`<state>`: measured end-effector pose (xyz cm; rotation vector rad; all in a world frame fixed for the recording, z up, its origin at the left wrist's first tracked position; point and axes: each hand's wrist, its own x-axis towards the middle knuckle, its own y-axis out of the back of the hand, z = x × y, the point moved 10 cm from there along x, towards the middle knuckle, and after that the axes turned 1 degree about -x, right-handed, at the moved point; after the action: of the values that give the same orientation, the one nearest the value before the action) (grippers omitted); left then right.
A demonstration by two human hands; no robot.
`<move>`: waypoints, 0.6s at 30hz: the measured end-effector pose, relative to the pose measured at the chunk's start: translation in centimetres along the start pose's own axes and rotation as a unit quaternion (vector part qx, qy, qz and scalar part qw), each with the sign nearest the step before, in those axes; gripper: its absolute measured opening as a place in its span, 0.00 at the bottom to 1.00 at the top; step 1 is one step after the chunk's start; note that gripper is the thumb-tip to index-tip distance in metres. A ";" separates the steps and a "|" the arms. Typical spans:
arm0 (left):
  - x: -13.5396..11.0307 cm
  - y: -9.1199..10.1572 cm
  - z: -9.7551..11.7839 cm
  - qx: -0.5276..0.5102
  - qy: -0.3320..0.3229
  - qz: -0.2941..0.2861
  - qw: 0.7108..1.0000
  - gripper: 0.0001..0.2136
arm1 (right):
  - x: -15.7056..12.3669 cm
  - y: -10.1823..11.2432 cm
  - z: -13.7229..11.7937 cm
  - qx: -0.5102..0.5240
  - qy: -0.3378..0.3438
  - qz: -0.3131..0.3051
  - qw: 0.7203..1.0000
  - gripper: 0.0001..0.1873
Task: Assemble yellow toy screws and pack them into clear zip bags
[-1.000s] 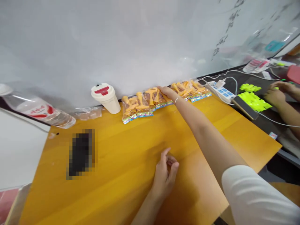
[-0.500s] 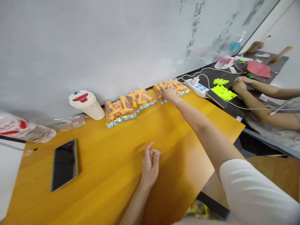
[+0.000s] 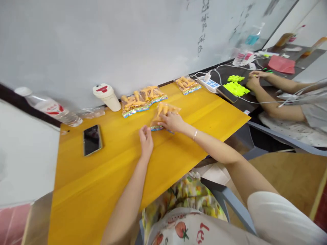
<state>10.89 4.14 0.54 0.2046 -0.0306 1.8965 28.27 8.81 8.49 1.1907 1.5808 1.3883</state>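
My right hand (image 3: 173,121) grips a clear plastic bag of orange pieces (image 3: 161,110) over the middle of the table, its fingers closed on the bag's near side. Close to the bag's left edge, my left hand (image 3: 146,140) holds nothing that I can see, its fingers loosely curled and apart. Two similar bags (image 3: 135,103) lie side by side along the wall, overlapping, with colourful printed strips at their near edges. Another such bag (image 3: 187,85) rests farther right by the wall.
A white cup (image 3: 108,97) with a red-marked lid leans at the wall, near a tilted water bottle (image 3: 55,108). A phone (image 3: 92,140) lies on the yellow table (image 3: 102,190). Right of it are a power strip (image 3: 209,84), yellow-green pieces (image 3: 236,88) and a co-worker's hands (image 3: 254,80).
My right hand has brought one bag from the group at the right wall toward me. My left hand has moved forward near it. The camera view has shifted too.
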 end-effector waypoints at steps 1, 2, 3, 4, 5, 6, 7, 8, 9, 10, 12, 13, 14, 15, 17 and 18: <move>0.5 1.7 -0.2 0.015 -0.002 0.025 1.000 0.24 | -0.8 0.2 -1.1 0.060 0.033 0.007 0.998 0.27; 1.0 3.5 -0.4 0.029 -0.001 0.048 0.998 0.24 | -1.3 0.8 -1.4 0.122 0.055 0.026 0.991 0.24; 1.4 5.4 -0.7 0.043 0.000 0.072 0.996 0.23 | -1.5 1.4 -1.0 0.182 0.059 0.056 0.980 0.22; 1.6 7.4 -1.0 0.065 -0.001 0.097 0.993 0.22 | -1.3 2.1 0.2 0.232 0.045 0.094 0.967 0.21; 1.7 9.4 -1.1 0.095 -0.004 0.120 0.988 0.21 | -0.8 2.3 1.9 0.271 0.015 0.127 0.954 0.20; 1.7 11.1 -1.2 0.128 -0.006 0.140 0.982 0.20 | 0.0 1.9 3.3 0.307 -0.018 0.134 0.942 0.19; 1.7 12.4 -1.3 0.160 -0.007 0.156 0.975 0.19 | 0.9 1.0 4.5 0.344 -0.054 0.124 0.929 0.17; 1.6 13.4 -1.4 0.187 -0.007 0.164 0.969 0.18 | 1.9 -0.5 5.2 0.386 -0.088 0.096 0.913 0.15; 1.7 14.0 -1.4 0.204 -0.006 0.167 0.965 0.17 | 2.8 -2.1 5.3 0.429 -0.118 0.061 0.893 0.13; 1.8 14.3 -1.5 0.212 -0.006 0.164 0.964 0.16 | 3.5 -3.7 4.8 0.466 -0.139 0.026 0.873 0.11; 2.4 14.0 -1.7 0.203 -0.006 0.142 0.969 0.15 | 4.3 -6.3 2.7 0.519 -0.153 -0.031 0.840 0.09; 2.9 13.6 -1.8 0.190 -0.005 0.122 0.974 0.15 | 4.4 -7.2 1.3 0.533 -0.150 -0.052 0.831 0.09; 3.5 13.0 -2.0 0.175 -0.003 0.097 0.980 0.14 | 4.5 -8.0 0.0 0.542 -0.143 -0.070 0.825 0.10; 4.0 12.4 -2.2 0.161 -0.003 0.070 0.985 0.14 | 4.5 -8.6 -1.1 0.555 -0.137 -0.087 0.816 0.12; 4.9 11.5 -2.3 0.133 -0.010 0.024 0.991 0.15 | 4.3 -9.6 -2.6 0.594 -0.124 -0.110 0.787 0.16; 5.2 11.3 -2.2 0.120 -0.019 0.013 0.993 0.15 | 4.2 -9.8 -2.9 0.617 -0.119 -0.116 0.769 0.18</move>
<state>-1.64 5.52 0.06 0.4043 0.1703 1.9209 22.46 11.80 -0.35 1.6497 2.3724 -0.1751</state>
